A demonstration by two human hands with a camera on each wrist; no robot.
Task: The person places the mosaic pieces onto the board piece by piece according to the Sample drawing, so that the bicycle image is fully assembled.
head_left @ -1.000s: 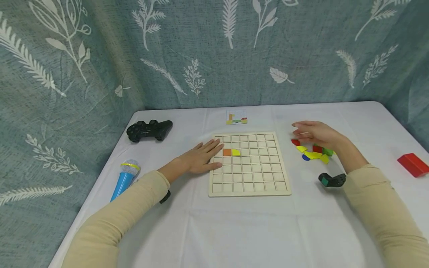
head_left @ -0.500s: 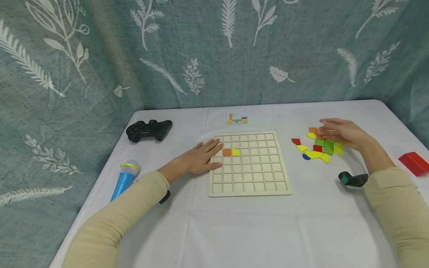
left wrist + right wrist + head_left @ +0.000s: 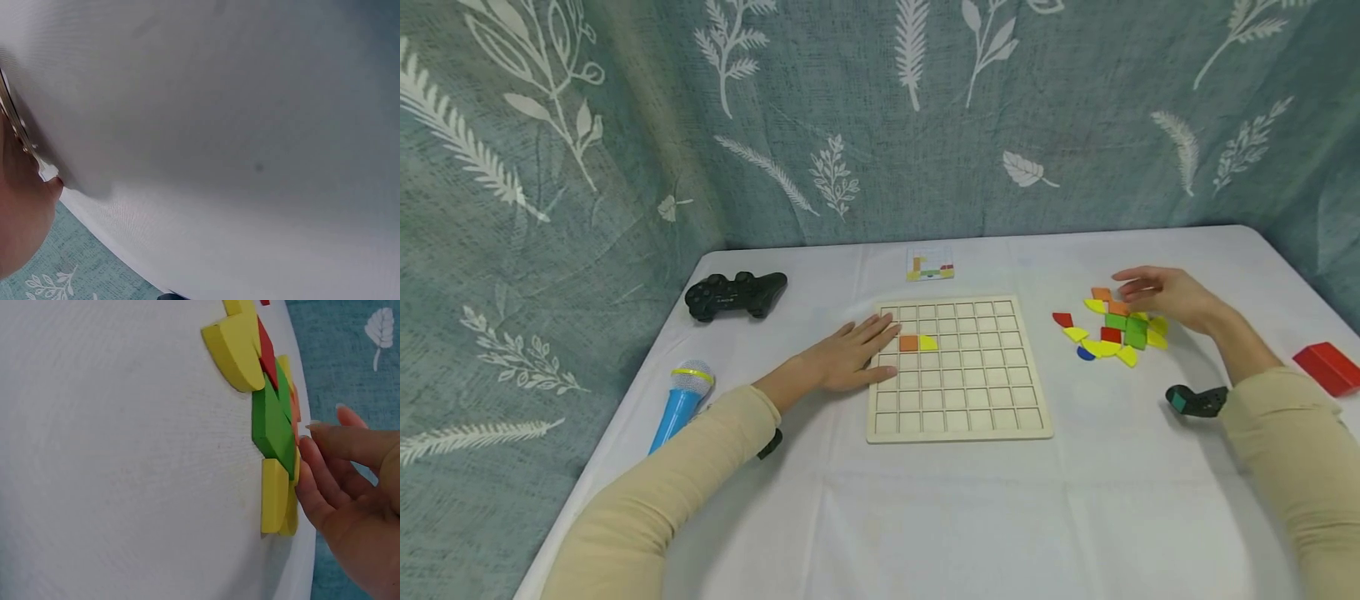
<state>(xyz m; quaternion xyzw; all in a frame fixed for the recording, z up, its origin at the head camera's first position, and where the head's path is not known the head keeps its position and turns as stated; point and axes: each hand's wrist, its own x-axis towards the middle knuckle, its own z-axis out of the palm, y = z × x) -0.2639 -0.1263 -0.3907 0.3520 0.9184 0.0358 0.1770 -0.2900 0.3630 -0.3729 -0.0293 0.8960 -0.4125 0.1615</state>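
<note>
Orange block [image 3: 1118, 308], squarish and showing no clear long axis: lying just left of the right hand [image 3: 1167, 298] and slightly nearer the body. Hovering close: that same hand, fingers loosely bent, apparently gripping nothing; whether touching the block, impossible to tell. Crowding around: green blocks [image 3: 1136, 333], a second orange block [image 3: 1101, 293], a red block [image 3: 1111, 334] and yellow curved blocks [image 3: 1126, 357]. Sitting toward the near left of these: a blue block [image 3: 1085, 353]. Farther left, wooden grid board [image 3: 953, 399], bearing an orange square [image 3: 909, 343] beside a yellow quarter-circle [image 3: 927, 342] in adjoining cells. Resting flat over its left edge: left hand [image 3: 847, 357], fingers straight, being much farther from the orange block than the right hand. Lying beyond the board: pattern card [image 3: 930, 265].
</note>
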